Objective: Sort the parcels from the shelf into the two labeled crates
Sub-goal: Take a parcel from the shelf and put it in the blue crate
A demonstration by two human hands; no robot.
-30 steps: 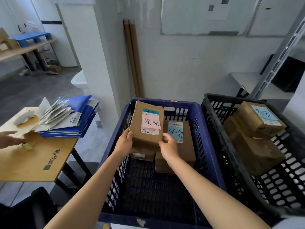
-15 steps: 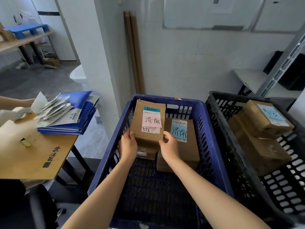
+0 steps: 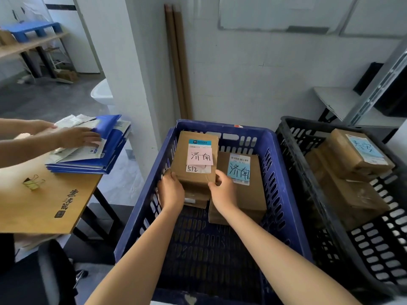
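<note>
Two crates and five parcels were logged from the single head view.

- Blue crate (image 3: 280, 183): centre of frame, parcels grouped at its far end, near floor bare mesh.
- Pink-labelled parcel (image 3: 197, 172): a cardboard box with a handwritten pink slip on top. It lay on a lower parcel (image 3: 196, 200) by the crate's far-left wall, just beside a blue-labelled parcel (image 3: 253, 194) bearing the same characters.
- Left hand (image 3: 170, 192): fingers curled round the pink-labelled parcel's near-left corner.
- Right hand (image 3: 222, 190): thumb and fingers clasped on its near-right corner. Both hands were closed on the box, neither spread.
- Black crate (image 3: 363, 249): just right of the blue one. It held a top parcel (image 3: 343, 148) with different characters, stacked on a plain parcel (image 3: 352, 194).
- Sundries, left: a wooden table (image 3: 44, 208), blue folders (image 3: 105, 159) under another person's hands (image 3: 74, 136), and a binder clip (image 3: 33, 182). A metal shelf (image 3: 343, 102) stood at far right.

Step in hand, as judged: seating this parcel in the blue crate, which looked the correct one since its label matched its neighbour's. The next move would call for easing both grips off without tipping the stack, then turning to the shelf for another parcel and reading its label.
</note>
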